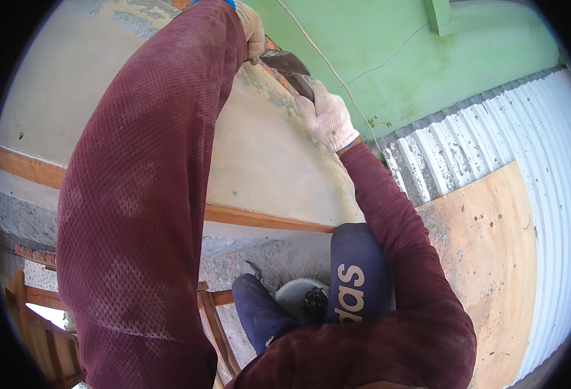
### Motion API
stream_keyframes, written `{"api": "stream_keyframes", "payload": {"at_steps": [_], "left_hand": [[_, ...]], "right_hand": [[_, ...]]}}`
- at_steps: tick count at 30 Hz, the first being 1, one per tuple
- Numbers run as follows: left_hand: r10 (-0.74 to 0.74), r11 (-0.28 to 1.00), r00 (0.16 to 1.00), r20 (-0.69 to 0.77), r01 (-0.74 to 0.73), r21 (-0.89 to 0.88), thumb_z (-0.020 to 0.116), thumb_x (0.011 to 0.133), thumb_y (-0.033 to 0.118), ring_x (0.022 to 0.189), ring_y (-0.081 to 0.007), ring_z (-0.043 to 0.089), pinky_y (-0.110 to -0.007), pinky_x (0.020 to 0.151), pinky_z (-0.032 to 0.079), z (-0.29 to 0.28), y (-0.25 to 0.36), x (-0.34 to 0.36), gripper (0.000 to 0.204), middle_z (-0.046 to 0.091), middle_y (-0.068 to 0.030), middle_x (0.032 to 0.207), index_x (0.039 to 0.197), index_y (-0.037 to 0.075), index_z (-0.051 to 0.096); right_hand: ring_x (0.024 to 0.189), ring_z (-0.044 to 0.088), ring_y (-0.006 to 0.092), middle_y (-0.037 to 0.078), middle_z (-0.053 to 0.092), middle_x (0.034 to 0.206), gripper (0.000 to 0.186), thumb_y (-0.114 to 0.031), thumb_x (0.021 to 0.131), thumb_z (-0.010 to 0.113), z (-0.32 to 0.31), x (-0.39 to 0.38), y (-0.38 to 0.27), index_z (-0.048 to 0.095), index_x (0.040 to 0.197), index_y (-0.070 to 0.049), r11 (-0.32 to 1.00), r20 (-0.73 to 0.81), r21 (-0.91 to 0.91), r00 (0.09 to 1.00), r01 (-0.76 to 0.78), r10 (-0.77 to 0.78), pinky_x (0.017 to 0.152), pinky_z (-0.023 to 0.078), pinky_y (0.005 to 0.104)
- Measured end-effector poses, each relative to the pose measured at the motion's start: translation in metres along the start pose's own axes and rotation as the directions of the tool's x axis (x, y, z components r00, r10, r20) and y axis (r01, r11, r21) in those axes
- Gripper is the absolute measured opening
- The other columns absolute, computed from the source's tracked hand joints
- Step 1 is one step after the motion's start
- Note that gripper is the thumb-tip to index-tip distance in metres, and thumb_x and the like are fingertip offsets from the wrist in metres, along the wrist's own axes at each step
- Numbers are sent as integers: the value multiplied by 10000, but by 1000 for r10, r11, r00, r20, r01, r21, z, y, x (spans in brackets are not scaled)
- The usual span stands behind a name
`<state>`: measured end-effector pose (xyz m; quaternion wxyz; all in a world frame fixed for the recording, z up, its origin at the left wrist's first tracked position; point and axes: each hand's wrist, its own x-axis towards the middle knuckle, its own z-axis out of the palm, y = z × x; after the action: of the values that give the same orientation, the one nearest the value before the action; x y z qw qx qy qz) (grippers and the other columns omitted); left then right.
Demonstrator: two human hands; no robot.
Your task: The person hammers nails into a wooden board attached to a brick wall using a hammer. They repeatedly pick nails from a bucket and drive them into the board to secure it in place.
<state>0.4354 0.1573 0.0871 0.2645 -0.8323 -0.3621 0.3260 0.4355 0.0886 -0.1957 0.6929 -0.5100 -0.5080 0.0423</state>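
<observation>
The dark hand tool (292, 67) sits at 12 o'clock, over a strip of exposed brick and broken plaster (279, 79) along the edge of the pale plastered surface (272, 162), and the likeliest trouble is a slip there: rough, uneven footing under the metal could turn it toward the left hand (253, 31), which is very close to its far end. Knit gloves might also let the handle twist if the grip loosens. Loose crumbs could fall into the gap beside the green wall (376, 58) at 1 o'clock, and a wide swing that way might catch the thin cable (327, 63) running between 12 and 4 o'clock. With both arms stretched so far forward, balance looks like another weak point. The right hand (329, 117), at 1 o'clock, is closed around the handle, its forearm rising from 5 o'clock with the wrist fairly straight. The left arm sweeps up from 7 o'clock, its maroon sleeve (142, 194) filling much of that side; its hand, just short of 12, has curled fingers, but whether they grip the tool or something else I cannot tell.
</observation>
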Motion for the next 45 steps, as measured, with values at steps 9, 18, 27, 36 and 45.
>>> {"api": "stream_keyframes", "payload": {"at_steps": [9,18,27,36,45], "left_hand": [[4,1000,1000,10,-4,-16,723,908,154,1150,-237,662,-402,979,511,-1,-1,2,395,708,-109,1217,1301,157,683],[-8,1000,999,38,9,-26,715,914,150,1166,-238,656,-401,992,507,-12,-7,-8,411,702,-113,1242,1323,156,674],[-4,1000,998,69,6,-27,707,921,146,1182,-238,651,-400,1006,503,-10,-9,-8,427,696,-116,1267,1346,156,664],[-7,1000,998,58,9,-21,698,927,142,1197,-239,645,-398,1019,499,-11,-11,-9,444,690,-120,1293,1368,155,654],[-4,1000,999,38,5,-19,690,933,137,1213,-239,640,-397,1032,495,-35,-7,-6,460,684,-123,1318,1391,155,645]], "right_hand": [[645,613,172,105,610,783,392,-332,1087,480,-28,-23,5,543,1229,29,783,-137,603,987,153,-87,589,492,372],[548,477,80,-26,468,611,572,-604,1050,445,-21,-23,-3,559,1116,-48,830,-304,512,951,220,-65,491,365,270],[635,650,356,182,611,736,383,-367,1026,568,-16,-12,-20,627,986,10,949,-184,309,983,65,-8,597,498,417],[645,639,415,228,585,694,404,-378,1010,589,14,-19,11,614,1048,24,986,43,152,997,-73,67,606,496,420],[678,606,480,272,605,734,484,-457,1014,576,8,-16,8,604,976,25,973,-39,231,999,-24,34,620,484,484]]}}
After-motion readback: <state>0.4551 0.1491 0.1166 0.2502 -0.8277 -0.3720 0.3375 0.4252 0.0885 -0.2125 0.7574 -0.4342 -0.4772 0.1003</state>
